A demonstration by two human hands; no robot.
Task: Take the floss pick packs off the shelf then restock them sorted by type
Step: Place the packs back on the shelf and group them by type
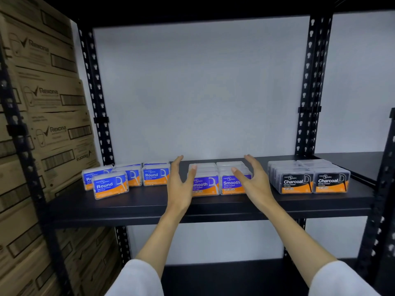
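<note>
Two bare forearms reach forward and upward from white sleeves [136,278], roughly parallel and set apart. The left hand [181,184] is held on edge with its palm turned inward toward the right, fingers [178,162] straight and loosely together, the thumb [193,171] spread away from them and nothing in its grasp. The right hand [253,180] mirrors it, palm turned inward toward the left, fingers extended and slightly curved, thumb splayed out toward the other hand, likewise holding nothing, so the two open palms face each other across a gap.
</note>
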